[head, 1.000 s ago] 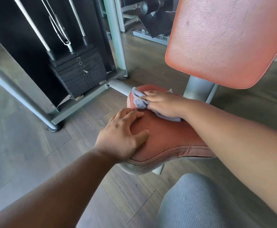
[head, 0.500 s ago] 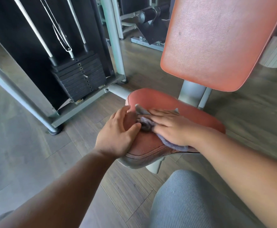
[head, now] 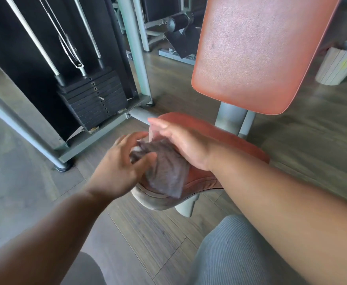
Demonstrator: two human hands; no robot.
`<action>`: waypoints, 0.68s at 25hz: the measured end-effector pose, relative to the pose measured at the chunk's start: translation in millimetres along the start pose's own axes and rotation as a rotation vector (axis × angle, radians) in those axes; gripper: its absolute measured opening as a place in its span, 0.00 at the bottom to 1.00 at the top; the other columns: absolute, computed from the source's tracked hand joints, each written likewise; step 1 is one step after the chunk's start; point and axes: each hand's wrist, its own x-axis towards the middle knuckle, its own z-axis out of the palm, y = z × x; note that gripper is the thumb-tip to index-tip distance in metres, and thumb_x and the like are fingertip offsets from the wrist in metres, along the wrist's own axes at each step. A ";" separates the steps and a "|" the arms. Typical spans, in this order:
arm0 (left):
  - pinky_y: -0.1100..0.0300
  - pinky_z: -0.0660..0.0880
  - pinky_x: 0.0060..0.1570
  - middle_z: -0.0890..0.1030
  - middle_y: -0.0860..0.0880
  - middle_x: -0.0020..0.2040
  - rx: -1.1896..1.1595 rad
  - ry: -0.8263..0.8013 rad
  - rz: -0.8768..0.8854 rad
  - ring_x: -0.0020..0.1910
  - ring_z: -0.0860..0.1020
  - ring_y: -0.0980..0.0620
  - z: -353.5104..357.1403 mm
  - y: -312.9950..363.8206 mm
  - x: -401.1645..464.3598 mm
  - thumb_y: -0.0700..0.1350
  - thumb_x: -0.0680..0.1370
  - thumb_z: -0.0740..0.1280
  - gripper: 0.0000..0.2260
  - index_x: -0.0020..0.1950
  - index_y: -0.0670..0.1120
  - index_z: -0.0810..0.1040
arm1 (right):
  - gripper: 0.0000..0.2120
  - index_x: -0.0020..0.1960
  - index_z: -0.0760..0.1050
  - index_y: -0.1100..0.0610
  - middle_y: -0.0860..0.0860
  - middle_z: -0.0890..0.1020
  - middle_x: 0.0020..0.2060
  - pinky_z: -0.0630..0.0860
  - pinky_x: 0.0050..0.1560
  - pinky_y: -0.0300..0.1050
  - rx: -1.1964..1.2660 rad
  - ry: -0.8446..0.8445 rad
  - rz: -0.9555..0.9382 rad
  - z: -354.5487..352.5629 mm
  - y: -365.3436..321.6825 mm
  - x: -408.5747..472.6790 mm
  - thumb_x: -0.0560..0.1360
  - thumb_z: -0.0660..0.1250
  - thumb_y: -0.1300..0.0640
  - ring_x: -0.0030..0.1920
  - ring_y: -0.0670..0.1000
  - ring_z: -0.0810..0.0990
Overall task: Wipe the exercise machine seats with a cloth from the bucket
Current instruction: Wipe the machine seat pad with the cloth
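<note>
The red seat pad [head: 230, 140] sits low in the middle, with the red backrest [head: 261, 54] tilted above it. A grey cloth [head: 164, 171] hangs over the seat's front left edge. My right hand [head: 185, 140] is lifted on its side above the seat, fingers stretched out and blurred, and the cloth's upper part lies against its palm. My left hand [head: 117, 167] is at the cloth's left edge, with its thumb and fingers closed round a fold. No bucket is in view.
A black weight stack [head: 94, 99] with steel rods stands at the left inside a grey frame [head: 14, 124]. A white ribbed bin [head: 339, 64] stands far right. My grey-clad knee [head: 230, 254] is at the bottom, and wooden floor lies around.
My right hand stopped pressing the cloth flat and lifted onto its side. My left hand left the seat edge and took hold of the cloth, which now hangs over the front.
</note>
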 end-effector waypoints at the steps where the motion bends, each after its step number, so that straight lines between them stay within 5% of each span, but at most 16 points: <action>1: 0.55 0.72 0.62 0.76 0.54 0.63 0.092 0.062 0.063 0.61 0.74 0.57 -0.7 8.7 7.8 0.61 0.73 0.65 0.24 0.67 0.53 0.76 | 0.28 0.71 0.71 0.41 0.47 0.73 0.72 0.59 0.74 0.46 -0.033 0.070 -0.028 -13.0 3.1 -2.9 0.71 0.59 0.44 0.73 0.45 0.68; 3: 0.50 0.67 0.68 0.76 0.51 0.66 0.376 0.056 0.181 0.65 0.73 0.50 3.6 28.9 25.9 0.62 0.74 0.64 0.23 0.65 0.54 0.77 | 0.24 0.73 0.68 0.40 0.44 0.67 0.76 0.57 0.76 0.45 -0.396 0.256 0.041 -44.8 24.1 -14.4 0.77 0.58 0.50 0.76 0.45 0.63; 6: 0.42 0.60 0.73 0.64 0.43 0.77 0.732 -0.393 -0.019 0.75 0.64 0.41 37.9 40.7 46.1 0.72 0.75 0.53 0.37 0.78 0.52 0.60 | 0.24 0.80 0.58 0.45 0.47 0.55 0.80 0.47 0.78 0.46 -0.878 0.263 0.292 -67.0 60.4 -42.4 0.83 0.50 0.49 0.80 0.48 0.51; 10: 0.39 0.51 0.76 0.48 0.43 0.82 0.778 -0.468 -0.123 0.79 0.50 0.39 79.1 40.9 71.6 0.72 0.76 0.47 0.41 0.81 0.50 0.46 | 0.22 0.72 0.71 0.48 0.46 0.69 0.74 0.64 0.68 0.46 -0.819 0.462 0.140 -61.0 67.8 -40.6 0.80 0.54 0.55 0.73 0.50 0.66; 13: 0.45 0.63 0.70 0.61 0.42 0.76 0.667 -0.350 -0.031 0.73 0.65 0.39 77.6 59.2 73.0 0.67 0.78 0.55 0.34 0.76 0.45 0.60 | 0.16 0.61 0.78 0.51 0.49 0.78 0.63 0.71 0.52 0.47 -0.765 0.611 0.194 -64.2 70.6 -41.6 0.78 0.56 0.58 0.63 0.56 0.75; 15: 0.49 0.63 0.68 0.66 0.45 0.72 0.702 -0.311 0.123 0.72 0.66 0.42 64.5 57.1 46.2 0.67 0.78 0.53 0.31 0.72 0.47 0.65 | 0.17 0.61 0.78 0.49 0.46 0.79 0.64 0.72 0.59 0.48 -0.730 0.630 0.202 -61.9 74.3 -40.7 0.77 0.56 0.58 0.63 0.55 0.76; 17: 0.49 0.52 0.75 0.55 0.51 0.80 0.781 -0.379 0.177 0.80 0.52 0.47 46.2 44.5 10.1 0.73 0.76 0.46 0.37 0.79 0.53 0.55 | 0.19 0.63 0.78 0.46 0.44 0.77 0.66 0.71 0.64 0.48 -0.721 0.622 0.214 -61.9 74.6 -36.6 0.77 0.56 0.57 0.65 0.53 0.75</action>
